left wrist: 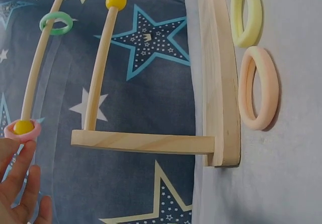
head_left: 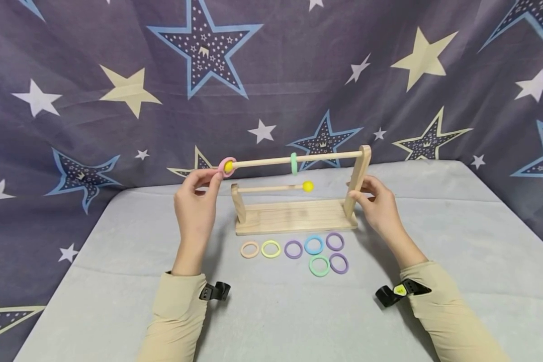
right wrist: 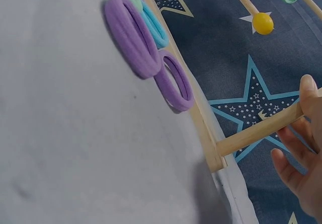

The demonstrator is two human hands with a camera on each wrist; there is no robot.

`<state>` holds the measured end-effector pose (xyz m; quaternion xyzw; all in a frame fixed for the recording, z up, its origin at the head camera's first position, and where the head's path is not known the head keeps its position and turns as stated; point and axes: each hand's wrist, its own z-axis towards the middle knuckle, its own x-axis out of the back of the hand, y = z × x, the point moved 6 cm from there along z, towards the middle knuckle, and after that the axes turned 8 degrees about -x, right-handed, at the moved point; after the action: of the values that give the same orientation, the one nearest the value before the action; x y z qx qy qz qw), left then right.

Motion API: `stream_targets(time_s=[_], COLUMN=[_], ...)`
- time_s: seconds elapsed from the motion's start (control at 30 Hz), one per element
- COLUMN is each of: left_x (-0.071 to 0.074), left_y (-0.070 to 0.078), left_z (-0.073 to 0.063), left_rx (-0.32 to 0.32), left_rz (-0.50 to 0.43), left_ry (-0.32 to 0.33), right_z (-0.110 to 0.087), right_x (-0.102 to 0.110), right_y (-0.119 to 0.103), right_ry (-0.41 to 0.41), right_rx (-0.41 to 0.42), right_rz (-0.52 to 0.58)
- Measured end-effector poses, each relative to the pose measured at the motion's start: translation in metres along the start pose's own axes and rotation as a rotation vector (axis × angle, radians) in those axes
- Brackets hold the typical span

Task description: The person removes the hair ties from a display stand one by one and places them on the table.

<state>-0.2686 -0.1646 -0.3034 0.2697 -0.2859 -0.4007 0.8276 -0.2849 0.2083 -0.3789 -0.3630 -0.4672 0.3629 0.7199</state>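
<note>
My left hand (head_left: 196, 201) pinches a pink ring (head_left: 222, 171) between thumb and fingers, around the yellow ball tip (head_left: 228, 166) of the upper rod. That rod belongs to a wooden stand (head_left: 294, 213) with a tall post at right and a short post at left. A green ring (head_left: 294, 163) hangs on the upper rod (head_left: 330, 157) near its middle. With thumb and fingers, my right hand (head_left: 380, 203) grips the tall post (right wrist: 261, 131) partway up. The lower rod (head_left: 271, 189) carries no ring and ends in a yellow ball (left wrist: 116, 1).
In front of the stand lie several loose rings: a peach ring (head_left: 250, 242), a yellow ring (head_left: 271, 242), a blue ring (head_left: 314, 237), a second green ring (head_left: 319, 275) and some purple rings (right wrist: 132, 35). They rest on a grey cloth (head_left: 276, 322). Behind hangs a star-patterned curtain (head_left: 280, 60).
</note>
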Motion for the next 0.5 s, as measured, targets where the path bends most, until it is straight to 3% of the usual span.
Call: stream_targets(time_s=[0.5], left_x=[0.0003], left_y=[-0.0015], left_z=[0.0011], left_rx=[0.021], left_rz=[0.083], left_ry=[-0.013], right_z=[-0.0006], right_x=[0.0001], right_y=[-0.0004], right_ry=[-0.004], right_rx=[0.007], right_rz=[0.019])
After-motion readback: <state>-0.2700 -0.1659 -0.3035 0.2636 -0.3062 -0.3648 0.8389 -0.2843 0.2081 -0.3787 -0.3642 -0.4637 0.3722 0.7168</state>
